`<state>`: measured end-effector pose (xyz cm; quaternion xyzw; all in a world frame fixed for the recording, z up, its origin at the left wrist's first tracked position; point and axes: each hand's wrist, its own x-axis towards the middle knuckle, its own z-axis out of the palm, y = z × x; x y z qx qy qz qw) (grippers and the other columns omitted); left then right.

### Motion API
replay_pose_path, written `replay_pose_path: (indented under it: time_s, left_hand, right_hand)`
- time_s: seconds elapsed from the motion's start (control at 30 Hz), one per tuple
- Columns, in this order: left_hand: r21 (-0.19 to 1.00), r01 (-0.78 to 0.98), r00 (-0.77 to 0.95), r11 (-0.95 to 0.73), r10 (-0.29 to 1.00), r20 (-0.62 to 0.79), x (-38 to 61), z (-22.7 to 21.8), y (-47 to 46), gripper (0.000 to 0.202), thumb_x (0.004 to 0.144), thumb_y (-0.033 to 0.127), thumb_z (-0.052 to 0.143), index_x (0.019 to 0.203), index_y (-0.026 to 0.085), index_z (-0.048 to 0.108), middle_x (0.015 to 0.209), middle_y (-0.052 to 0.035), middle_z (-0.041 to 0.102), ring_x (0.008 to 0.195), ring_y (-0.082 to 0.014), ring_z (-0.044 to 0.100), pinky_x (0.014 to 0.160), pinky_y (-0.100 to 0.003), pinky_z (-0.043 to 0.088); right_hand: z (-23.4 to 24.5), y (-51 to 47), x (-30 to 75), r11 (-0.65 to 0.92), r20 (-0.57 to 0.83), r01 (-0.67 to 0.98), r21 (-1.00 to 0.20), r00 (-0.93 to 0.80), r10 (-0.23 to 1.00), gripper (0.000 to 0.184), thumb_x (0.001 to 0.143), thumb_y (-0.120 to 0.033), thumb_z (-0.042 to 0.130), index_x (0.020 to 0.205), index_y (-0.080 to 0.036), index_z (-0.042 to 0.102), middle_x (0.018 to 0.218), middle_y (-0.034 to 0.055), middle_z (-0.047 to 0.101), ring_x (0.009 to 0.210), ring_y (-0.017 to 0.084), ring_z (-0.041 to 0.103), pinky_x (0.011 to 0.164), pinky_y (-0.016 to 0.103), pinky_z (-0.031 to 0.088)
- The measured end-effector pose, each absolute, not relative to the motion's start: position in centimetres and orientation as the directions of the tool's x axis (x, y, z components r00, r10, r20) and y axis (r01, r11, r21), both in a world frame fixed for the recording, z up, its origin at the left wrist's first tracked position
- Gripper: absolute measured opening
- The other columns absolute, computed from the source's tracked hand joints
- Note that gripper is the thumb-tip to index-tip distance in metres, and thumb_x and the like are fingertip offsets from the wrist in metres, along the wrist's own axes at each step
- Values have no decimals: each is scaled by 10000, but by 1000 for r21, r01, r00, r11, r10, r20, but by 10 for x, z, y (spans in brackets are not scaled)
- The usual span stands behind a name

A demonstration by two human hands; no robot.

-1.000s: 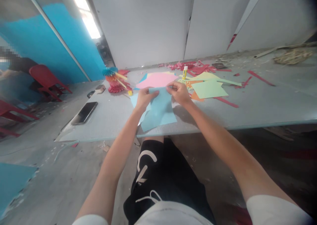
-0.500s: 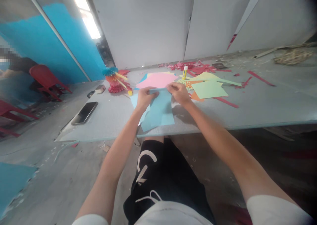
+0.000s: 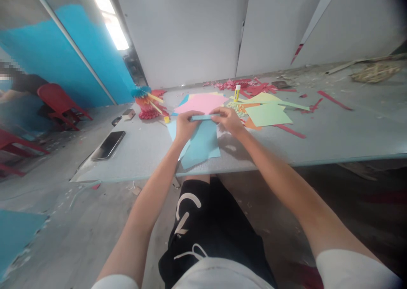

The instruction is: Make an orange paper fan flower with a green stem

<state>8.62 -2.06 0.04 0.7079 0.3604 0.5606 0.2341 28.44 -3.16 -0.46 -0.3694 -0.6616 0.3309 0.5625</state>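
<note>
A sheet of light blue paper is held up at its far edge, which is folded over into a narrow strip. My left hand pinches the left end of that folded edge, thumb on top. At the right end, my right hand grips the same edge between thumb and fingers. The near part of the sheet slopes down toward the table's front edge, over other pale blue paper on the tabletop. Just beyond my hands lies a pink sheet.
A glue stick stands upright beside green paper. Red paper scraps spread along the back. On the left are a phone, a yellow cap and a red-and-blue paper craft. A person sits near a red chair.
The far edge of the blue paper has been folded over into a strip. My right hand has shifted slightly left, and the sheet's near right corner has moved left and up.
</note>
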Motion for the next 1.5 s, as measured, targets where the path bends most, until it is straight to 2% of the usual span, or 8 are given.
replay_pose_path:
  time_s: [0.17, 0.33, 0.47, 0.57, 0.73, 1.07, 1.3, 1.5]
  left_hand:
    - [740, 245, 115, -626, 777, 619, 87, 3, -24, 206, 736, 124, 709, 897, 203, 811, 956, -63, 801, 947, -218, 719, 900, -345, 541]
    - [756, 198, 152, -624, 782, 605, 88, 4, -25, 258, 725, 133, 744, 967, 200, 798, 1027, -71, 793, 1015, -226, 710, 947, -350, 524]
    - [779, 165, 214, -605, 793, 571, 88, 5, -27, 357, 734, 240, 802, 1086, 199, 763, 1113, -86, 773, 1072, -234, 697, 961, -351, 514]
    - [764, 209, 199, -610, 792, 577, 89, 6, -29, 279, 781, 339, 793, 1013, 185, 775, 1067, -90, 780, 1038, -232, 701, 963, -352, 508]
    - [721, 273, 183, -637, 770, 611, 89, 8, -32, 186, 816, 322, 767, 941, 187, 792, 999, -77, 793, 973, -227, 709, 937, -352, 511]
    - [728, 263, 155, -633, 773, 615, 89, 8, -32, 197, 827, 343, 763, 943, 186, 797, 997, -80, 794, 972, -230, 710, 925, -350, 509]
    - [745, 267, 132, -611, 789, 599, 88, 7, -30, 217, 831, 361, 758, 955, 186, 792, 1009, -77, 791, 995, -230, 704, 938, -345, 505]
    - [738, 269, 127, -619, 783, 609, 88, 7, -30, 212, 844, 384, 742, 930, 195, 783, 974, -60, 788, 971, -222, 706, 912, -338, 515]
  right_hand:
    - [-7, -29, 283, 523, 517, 94, -847, -77, 852, 254, 695, -384, 807, 855, -200, 736, 864, 40, 731, 761, 169, 624, 702, 313, 510]
    - [-9, -29, 283, 524, 523, 95, -847, -36, 852, 286, 685, -403, 817, 868, -203, 726, 812, 32, 712, 655, 147, 572, 613, 304, 483]
    - [-10, -27, 284, 563, 565, 145, -813, -33, 824, 276, 717, -400, 798, 892, -197, 731, 852, 46, 728, 672, 156, 582, 619, 306, 479]
    - [-11, -26, 285, 596, 603, 210, -775, -32, 797, 256, 744, -387, 778, 909, -196, 736, 896, 51, 746, 720, 169, 608, 671, 320, 493]
    - [-10, -28, 284, 638, 651, 237, -733, -29, 758, 236, 766, -371, 775, 934, -207, 753, 966, 55, 765, 849, 202, 659, 776, 345, 510]
    - [-8, -34, 283, 617, 639, 286, -733, -22, 769, 258, 808, -423, 759, 961, -217, 778, 975, 60, 775, 792, 196, 642, 721, 335, 505]
    - [-6, -36, 283, 645, 659, 264, -717, -44, 751, 292, 808, -455, 762, 975, -215, 768, 1027, 66, 776, 890, 218, 669, 766, 344, 508]
    - [-7, -34, 283, 645, 663, 297, -704, -50, 747, 349, 792, -507, 768, 971, -206, 768, 993, 67, 777, 851, 217, 671, 740, 343, 511]
